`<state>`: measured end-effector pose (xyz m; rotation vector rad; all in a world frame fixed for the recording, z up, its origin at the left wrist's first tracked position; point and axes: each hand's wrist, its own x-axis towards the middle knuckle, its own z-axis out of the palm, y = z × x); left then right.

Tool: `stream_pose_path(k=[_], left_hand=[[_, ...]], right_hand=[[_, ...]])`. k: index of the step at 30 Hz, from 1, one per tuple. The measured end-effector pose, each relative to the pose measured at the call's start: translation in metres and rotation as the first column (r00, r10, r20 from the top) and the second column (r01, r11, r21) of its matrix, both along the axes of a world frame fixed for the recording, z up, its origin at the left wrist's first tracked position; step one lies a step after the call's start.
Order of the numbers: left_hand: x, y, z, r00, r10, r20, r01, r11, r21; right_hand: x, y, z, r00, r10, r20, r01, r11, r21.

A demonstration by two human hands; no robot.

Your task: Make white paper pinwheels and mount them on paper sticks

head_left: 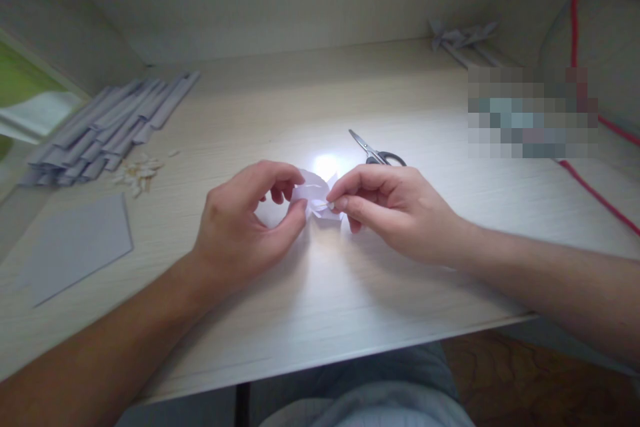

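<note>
Over the middle of the desk, a folded white paper piece [315, 188] with curved flaps is held off the surface. My left hand [250, 213] is closed on its left side, thumb in front and fingers behind. At the paper's right side, my right hand [400, 210] pinches a small, thin white piece [330, 205] between thumb and index finger, against the folds. The fingers partly cover this piece, so its exact kind is unclear. Just behind my right hand lies a pair of scissors [369, 147] with black handles, blades pointing to the back left.
Rolled paper tubes [110, 123] are stacked at the left, with small whitish bits [139, 173] scattered beside them. Flat paper sheets [83, 243] lie nearer me. Folded paper shapes on sticks [463, 37] rest at the back right. A red cord [575, 20] runs down the right side.
</note>
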<state>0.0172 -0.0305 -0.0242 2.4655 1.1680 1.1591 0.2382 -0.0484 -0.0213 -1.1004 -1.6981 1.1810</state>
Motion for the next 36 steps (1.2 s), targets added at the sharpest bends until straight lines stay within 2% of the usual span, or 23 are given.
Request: stream_pose_path(k=[5, 16, 24, 36], left_hand=[[-0.0009, 0.0020, -0.0010, 1.000, -0.021, 0.006, 0.021, 1.000, -0.022], [-0.0027, 0.0047, 0.0009, 0.992, -0.121, -0.017, 0.121, 0.993, -0.012], [-0.0011, 0.0040, 0.0011, 0.992, -0.119, -0.027, 0.119, 0.993, 0.003], [-0.0009, 0.0038, -0.0008, 0.990, -0.139, 0.006, 0.139, 0.989, -0.054]], right_hand=[[0.0009, -0.0001, -0.0011, 0.999, -0.005, 0.044, 0.002, 0.998, 0.063], [0.0005, -0.0010, 0.0009, 1.000, -0.018, -0.004, 0.018, 0.999, 0.036], [0.0020, -0.0021, -0.0002, 0.996, -0.006, 0.085, -0.005, 0.991, 0.134], [0.0027, -0.0024, -0.0002, 0.993, -0.002, 0.118, -0.018, 0.986, 0.167]])
